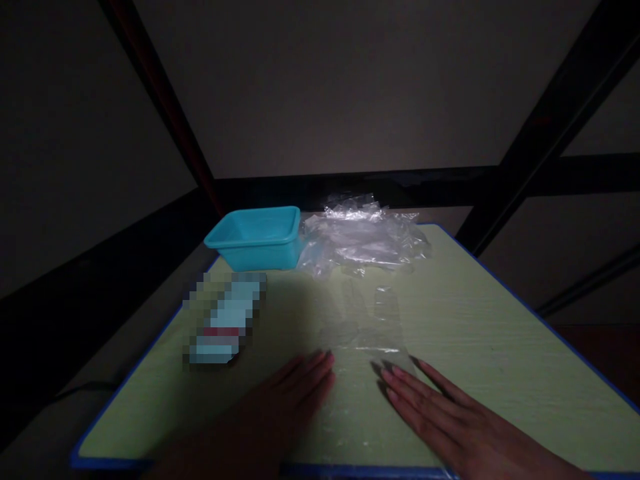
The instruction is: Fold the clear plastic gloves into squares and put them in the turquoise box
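Note:
A thin, clear plastic bag (367, 339) lies spread on the table between my hands, its two handle-like strips pointing away from me. My left hand (295, 400) is at the bag's left edge, somewhat blurred, with its fingers stretched out and nothing held. On the other side, my right hand (445, 410) rests palm down with straight fingers, fingertips at the bag's right edge. Both hands are open. The bag's near end is hard to make out against the tabletop.
A pale green table (500, 333) with a blue edge fills the lower view. At the back stand a turquoise plastic basin (260, 250) and a heap of crumpled clear bags (367, 240). A pixelated, phone-like object (227, 323) lies at left. Behind is a wall (340, 87).

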{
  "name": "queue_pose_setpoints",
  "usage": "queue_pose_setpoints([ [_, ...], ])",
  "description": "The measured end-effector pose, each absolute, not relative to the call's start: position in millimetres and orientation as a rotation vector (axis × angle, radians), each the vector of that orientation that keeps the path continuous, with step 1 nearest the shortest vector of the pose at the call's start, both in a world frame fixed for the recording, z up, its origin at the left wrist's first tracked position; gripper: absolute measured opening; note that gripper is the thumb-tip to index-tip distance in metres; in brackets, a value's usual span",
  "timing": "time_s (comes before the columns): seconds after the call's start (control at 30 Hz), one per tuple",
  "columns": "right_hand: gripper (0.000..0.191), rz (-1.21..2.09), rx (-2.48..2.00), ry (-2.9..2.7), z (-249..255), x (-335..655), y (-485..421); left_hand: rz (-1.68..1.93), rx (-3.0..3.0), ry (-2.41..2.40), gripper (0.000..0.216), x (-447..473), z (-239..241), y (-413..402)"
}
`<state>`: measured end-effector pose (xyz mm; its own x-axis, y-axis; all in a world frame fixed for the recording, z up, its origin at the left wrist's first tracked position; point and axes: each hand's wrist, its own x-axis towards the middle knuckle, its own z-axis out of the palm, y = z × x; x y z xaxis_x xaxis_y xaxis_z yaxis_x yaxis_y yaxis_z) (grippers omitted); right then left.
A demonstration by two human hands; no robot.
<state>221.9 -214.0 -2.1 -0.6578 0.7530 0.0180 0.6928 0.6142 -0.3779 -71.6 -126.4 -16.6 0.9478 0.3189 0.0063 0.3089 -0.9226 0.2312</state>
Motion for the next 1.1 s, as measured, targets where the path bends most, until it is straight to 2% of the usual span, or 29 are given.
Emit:
queue_pose_setpoints([
  [0.17, 0.078, 0.497, -1.117, -2.727, 1, 212, -204, 0.139, 3.002, 0.472, 0.071, -60, -35, -133],
  [0.33, 0.05, 0.407, -1.075, -2.817, 14, 212, -200, 0.205, 3.04, 0.441, 0.076, -58, -32, -136],
  [0.43, 0.045, 0.344, -1.093, -2.804, 21, 213, -199, 0.308, 3.086, 0.506, 0.055, -56, -22, -133],
  [0.53, 0.044, 0.31, -1.073, -2.748, 21, 215, -200, 0.476, 3.159, 0.556, 0.039, -52, -17, -128],
  [0.67, 0.048, 0.245, -0.969, -2.744, 12, 218, -201, 0.615, 3.212, 0.614, 0.032, -45, -17, -121],
  [0.9, 0.057, 0.048, -0.947, -2.757, 0, 223, -201, 0.656, 3.232, 0.578, 0.032, -43, -20, -120],
  [1.1, 0.057, 0.033, -0.997, -2.785, -1, 231, -193, 0.677, 3.228, 0.564, 0.034, -45, -23, -119],
])
